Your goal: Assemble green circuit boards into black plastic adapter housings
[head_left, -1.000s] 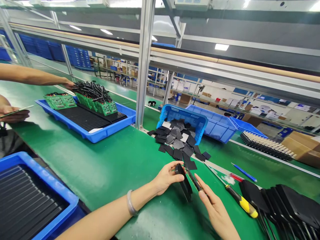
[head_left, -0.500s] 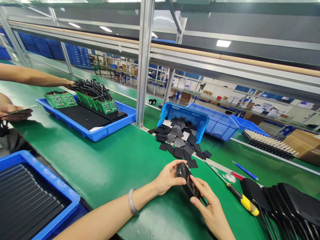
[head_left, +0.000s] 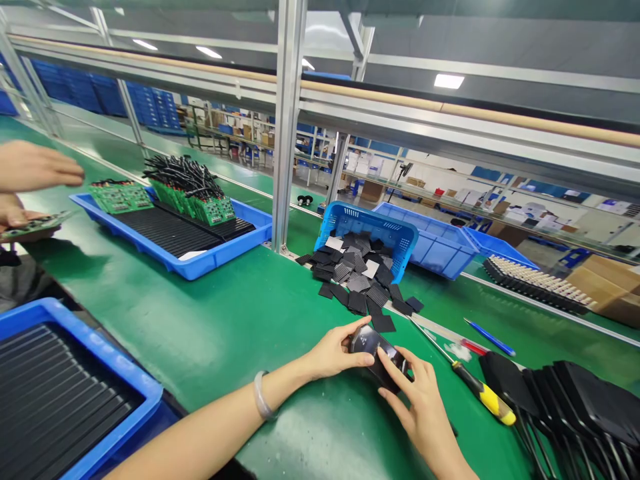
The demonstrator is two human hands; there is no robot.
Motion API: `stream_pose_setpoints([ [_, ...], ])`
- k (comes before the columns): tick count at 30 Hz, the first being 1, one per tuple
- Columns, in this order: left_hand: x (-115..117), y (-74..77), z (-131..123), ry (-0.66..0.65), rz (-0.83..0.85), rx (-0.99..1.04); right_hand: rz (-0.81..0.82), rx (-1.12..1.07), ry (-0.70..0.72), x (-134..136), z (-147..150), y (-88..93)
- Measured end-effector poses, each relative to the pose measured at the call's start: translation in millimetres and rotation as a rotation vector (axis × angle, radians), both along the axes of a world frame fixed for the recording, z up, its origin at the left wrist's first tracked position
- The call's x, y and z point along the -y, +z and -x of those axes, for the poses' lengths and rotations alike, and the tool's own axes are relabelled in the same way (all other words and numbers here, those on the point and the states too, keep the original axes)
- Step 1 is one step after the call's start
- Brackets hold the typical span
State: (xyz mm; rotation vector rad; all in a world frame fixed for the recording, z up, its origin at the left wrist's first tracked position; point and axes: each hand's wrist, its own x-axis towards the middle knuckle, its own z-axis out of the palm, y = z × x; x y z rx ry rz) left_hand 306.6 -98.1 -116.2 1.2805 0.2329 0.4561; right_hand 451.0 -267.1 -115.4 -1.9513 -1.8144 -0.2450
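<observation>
Over the bench (head_left: 240,320) — case (head_left: 367,340), left hand (head_left: 336,352) gripping one end, right hand (head_left: 419,400) closed about the other, fingertip (head_left: 383,355) on its face. Apparently a fitting step — next calls for even pressing.

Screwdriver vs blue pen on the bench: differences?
Color: the screwdriver is black, yellow and silvery; the pen mostly blue.
Size: the screwdriver is longer and thicker than the pen.
Position: the screwdriver lies nearer the right hand than the pen.
Shared: both lie slanted, unheld.
</observation>
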Motion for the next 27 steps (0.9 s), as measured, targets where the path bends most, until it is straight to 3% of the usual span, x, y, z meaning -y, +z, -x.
stream_pose_setpoints([
  [3, 0.9, -6.1, -4.5, 0.115, -0.021, -0.139, -0.064, 0.206, -0.012, -3.4, -0.5, -3.0],
  [6, 3.4, -5.7, -7.5, 0.168, 0.106, -0.179, -0.202, 0.179, -0.103, -4.8, 1.1, -3.1],
  [8, 3.9, -3.5, -7.7, 0.194, 0.155, -0.175, -0.266, 0.003, -0.22, -4.5, 1.2, -1.4],
  [13, 3.3, -2.3, -6.6, 0.166, 0.192, -0.136, -0.148, -0.705, -0.395, -5.9, -1.4, 2.1],
  [17, 5.1, -4.4, -7.7, 0.153, 0.175, -0.056, -0.165, -0.89, -0.399, -8.9, 2.8, 3.4],
  [21, 10.6, -0.8, -4.8, 0.064, -0.168, -0.078, -0.281, -0.93, -0.301, -7.9, 10.8, 8.8],
  [25, 17.5, 5.3, 1.7, -0.062, -0.67, -0.075, -0.33, -0.8, 0.045, -4.1, 17.9, 15.2],
  [27, 18.9, 4.5, 4.1, -0.124, -0.814, 0.004, -0.299, -0.707, 0.204, -1.8, 21.1, 17.7],
])
